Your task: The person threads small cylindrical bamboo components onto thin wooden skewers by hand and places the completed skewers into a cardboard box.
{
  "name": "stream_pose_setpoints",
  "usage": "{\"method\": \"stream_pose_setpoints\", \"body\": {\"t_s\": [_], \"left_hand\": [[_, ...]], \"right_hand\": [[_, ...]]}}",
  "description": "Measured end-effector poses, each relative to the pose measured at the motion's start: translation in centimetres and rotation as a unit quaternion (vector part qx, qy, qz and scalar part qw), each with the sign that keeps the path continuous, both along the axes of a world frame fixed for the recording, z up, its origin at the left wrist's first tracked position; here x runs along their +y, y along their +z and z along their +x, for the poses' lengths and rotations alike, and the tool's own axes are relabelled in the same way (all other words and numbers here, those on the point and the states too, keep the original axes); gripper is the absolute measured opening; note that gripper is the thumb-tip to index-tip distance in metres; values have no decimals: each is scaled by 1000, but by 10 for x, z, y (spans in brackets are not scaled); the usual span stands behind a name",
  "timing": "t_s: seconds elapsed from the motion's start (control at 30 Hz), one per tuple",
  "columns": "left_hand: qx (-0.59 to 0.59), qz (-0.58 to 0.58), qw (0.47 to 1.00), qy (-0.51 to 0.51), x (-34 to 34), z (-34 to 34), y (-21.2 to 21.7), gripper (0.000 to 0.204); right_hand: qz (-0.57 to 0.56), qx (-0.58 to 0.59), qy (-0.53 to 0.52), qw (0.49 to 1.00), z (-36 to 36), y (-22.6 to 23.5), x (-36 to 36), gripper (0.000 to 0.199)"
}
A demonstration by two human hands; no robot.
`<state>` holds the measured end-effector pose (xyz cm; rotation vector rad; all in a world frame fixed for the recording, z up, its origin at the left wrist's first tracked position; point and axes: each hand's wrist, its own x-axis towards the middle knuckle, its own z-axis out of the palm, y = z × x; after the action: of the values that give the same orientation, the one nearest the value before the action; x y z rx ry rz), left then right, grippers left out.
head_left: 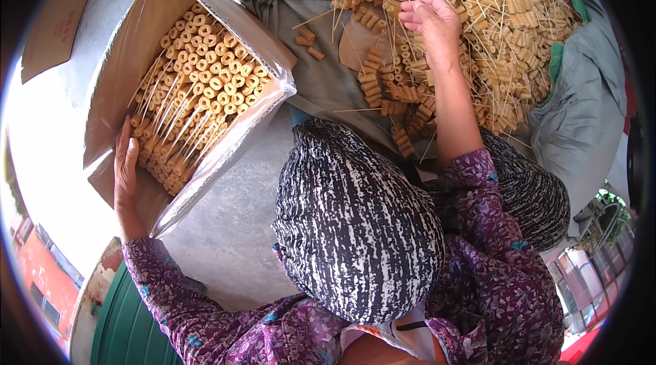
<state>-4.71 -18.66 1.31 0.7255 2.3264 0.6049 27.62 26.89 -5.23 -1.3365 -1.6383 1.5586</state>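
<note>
My left hand (pixel 126 167) reaches into an open cardboard box (pixel 236 16) on my left. Its fingers are stretched out flat along the edge of a stack of skewers (pixel 205 68). These skewers are thin sticks threaded with tan, ridged, hollow rolls, laid with the roll ends facing up and the bare sticks crossing in front. My right hand (pixel 437 26) hovers at the near left side of a large heap of similar skewers (pixel 506 23). Its fingers point left, slightly bent and apart, and I see nothing in them.
The heap lies on a grey-green cloth (pixel 574 105) with bunched edges. Several loose rolls (pixel 311 44) lie on it near the box. My patterned knee (pixel 355 221) stands between box and heap. A flat cardboard piece (pixel 55 30) is far left; a green ribbed object (pixel 130 317) is near left.
</note>
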Motion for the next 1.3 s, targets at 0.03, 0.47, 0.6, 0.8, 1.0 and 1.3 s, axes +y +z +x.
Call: {"method": "stream_pose_setpoints", "body": {"t_s": [0.03,0.47,0.6,0.8,1.0,1.3], "left_hand": [[-28,18,999,5,-2,1,2,65],[54,-29,998,16,14,10,-1,80],[48,-11,998,41,9,11,-4,81],[183,-81,979,-45,-4,13,-3,78],[180,-105,978,-15,18,14,2,86],[193,-85,977,9,-4,20,-6,83]], "right_hand": [[0,0,12,1000,0,-2,-2,21],[-389,-2,-20,921,-70,-73,-20,14],[-413,-57,67,907,-51,-52,-15,11],[-271,-111,332,896,-28,43,12,13],[-24,-38,476,879,-67,138,9,19],[380,-46,688,616,-225,152,-139,11]]}}
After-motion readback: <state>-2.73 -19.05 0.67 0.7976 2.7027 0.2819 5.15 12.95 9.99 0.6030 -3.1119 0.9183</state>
